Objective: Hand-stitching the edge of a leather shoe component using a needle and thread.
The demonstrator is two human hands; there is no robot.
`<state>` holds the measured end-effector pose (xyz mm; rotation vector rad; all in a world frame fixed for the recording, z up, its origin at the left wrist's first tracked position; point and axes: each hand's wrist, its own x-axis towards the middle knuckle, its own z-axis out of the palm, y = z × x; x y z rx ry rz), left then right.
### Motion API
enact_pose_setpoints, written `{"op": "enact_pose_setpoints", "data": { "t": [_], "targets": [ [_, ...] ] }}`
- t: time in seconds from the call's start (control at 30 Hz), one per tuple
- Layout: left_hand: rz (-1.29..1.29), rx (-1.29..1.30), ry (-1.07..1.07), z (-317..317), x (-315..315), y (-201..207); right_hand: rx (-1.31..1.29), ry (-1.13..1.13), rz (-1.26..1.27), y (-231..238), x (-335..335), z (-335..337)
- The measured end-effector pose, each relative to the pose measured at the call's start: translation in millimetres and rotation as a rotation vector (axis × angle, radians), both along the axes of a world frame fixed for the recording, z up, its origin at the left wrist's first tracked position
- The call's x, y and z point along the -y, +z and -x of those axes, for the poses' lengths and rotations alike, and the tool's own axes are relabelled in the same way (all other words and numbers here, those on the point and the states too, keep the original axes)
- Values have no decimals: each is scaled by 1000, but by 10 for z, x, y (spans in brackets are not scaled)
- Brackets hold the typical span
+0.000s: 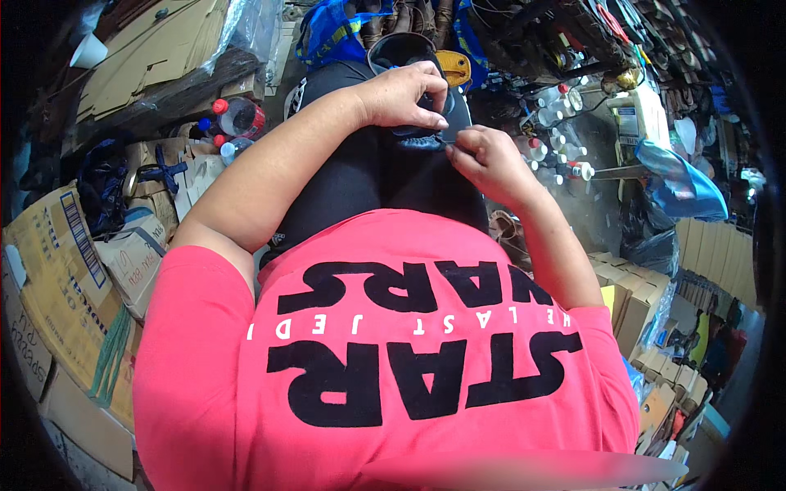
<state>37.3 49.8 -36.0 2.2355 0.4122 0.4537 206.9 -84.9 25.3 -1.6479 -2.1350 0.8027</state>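
Note:
A dark boot-like shoe (404, 47) with a round opening rests across my lap, on dark trousers (336, 168). Beside its opening shows a yellow flap-like piece (453, 69). My left hand (409, 96) lies over the shoe, fingers curled down and thumb pointing toward my right hand; the fingertips are partly hidden. Close by, my right hand (490, 159) is closed in a pinch at the shoe's near edge. What sits between those fingertips is too small to make out.
Plastic bottles stand at the left (242, 117) and in a cluster at the right (561, 106). Cardboard boxes (61, 278) line the left side. Blue bags (336, 33) and brown boots (401, 20) lie ahead. A blue plastic bag (684, 184) hangs at the right.

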Motion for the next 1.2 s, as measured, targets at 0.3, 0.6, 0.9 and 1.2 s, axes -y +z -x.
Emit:
{"op": "enact_pose_setpoints", "data": {
  "t": [0.3, 0.6, 0.9, 1.2],
  "targets": [
    [-38, -70, -65, 28, -71, 223, -230, -247, 55, 207, 218, -124],
    [227, -157, -204, 0, -238, 188, -35, -219, 70, 46, -22, -19],
    [342, -203, -214, -11, -249, 180, -47, -159, 69, -26, -83, -10],
    [334, -218, -206, -16, -251, 170, 58, -92, 155, 180, -261, -1]
  ]
}}
